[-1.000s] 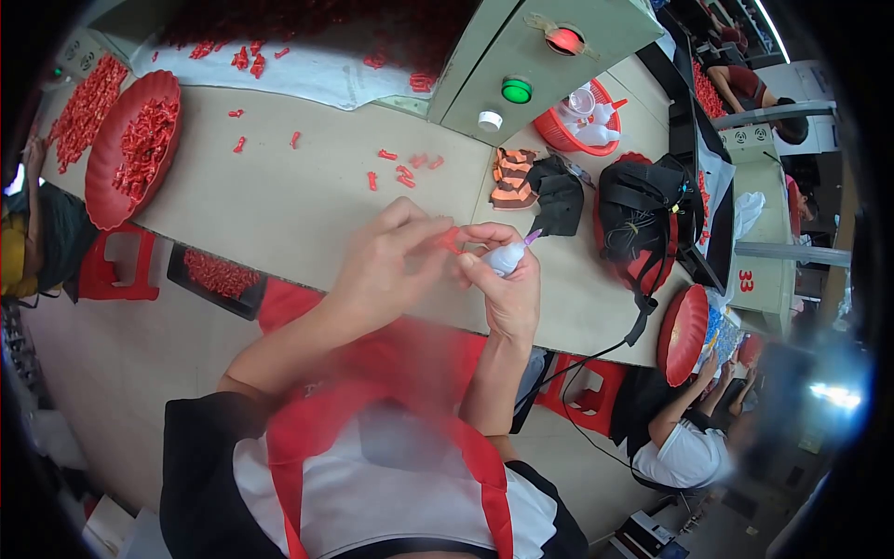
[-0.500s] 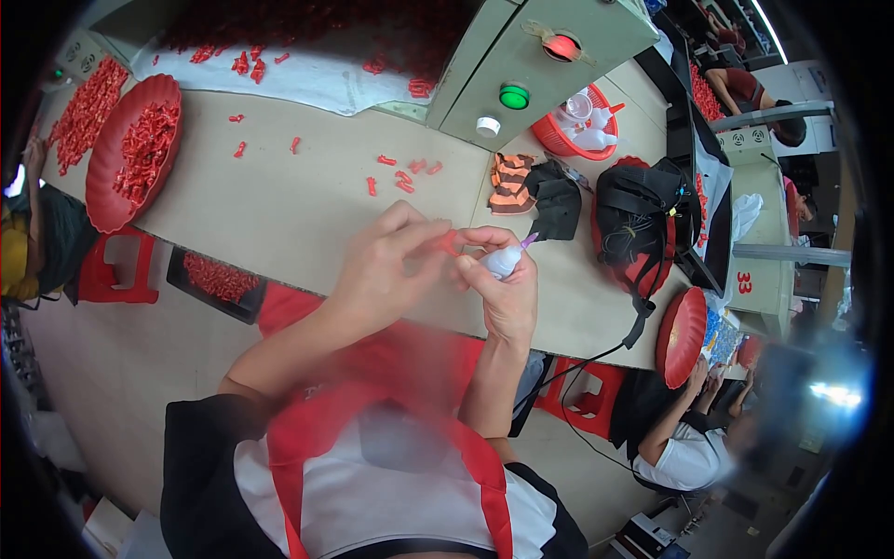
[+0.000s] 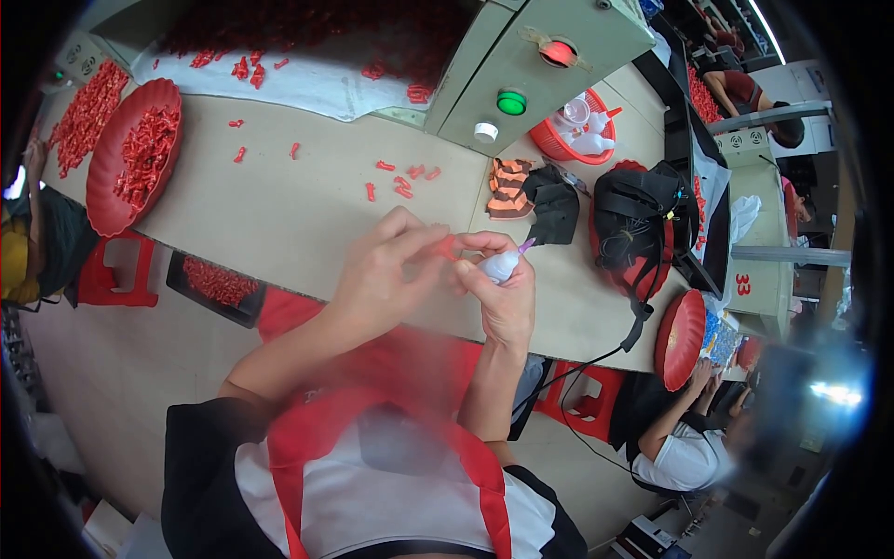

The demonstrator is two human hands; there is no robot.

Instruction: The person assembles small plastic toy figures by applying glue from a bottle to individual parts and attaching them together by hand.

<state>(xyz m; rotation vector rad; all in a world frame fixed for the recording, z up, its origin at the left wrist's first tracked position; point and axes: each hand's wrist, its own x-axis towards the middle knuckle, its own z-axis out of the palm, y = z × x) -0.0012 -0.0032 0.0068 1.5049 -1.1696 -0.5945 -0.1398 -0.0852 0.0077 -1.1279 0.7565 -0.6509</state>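
Note:
Over the middle of the table my left hand (image 3: pixel 393 268) is closed, thumb and fingers pinching a small red plastic piece (image 3: pixel 445 247) that looks slightly blurred. My right hand (image 3: pixel 507 306) wraps round a small white squeeze bottle (image 3: pixel 500 267) with a purple nozzle pointing up and to the right. The right fingertips come close to the red piece; whether they touch it I cannot tell. Several loose red pieces (image 3: pixel 402 182) lie on the table just beyond my hands.
At the left stands a red scalloped bowl (image 3: pixel 102 191) heaped with red pieces. A grey-green machine box (image 3: pixel 456 116) with buttons rises at the back. Right of it are a red basket (image 3: pixel 549 144) of white bottles, a dark cloth (image 3: pixel 556 210) and a black bag (image 3: pixel 633 210). Co-workers sit at both sides.
Both hands keep almost the same pose, with the red piece and the bottle still held. The view has shifted very slightly.

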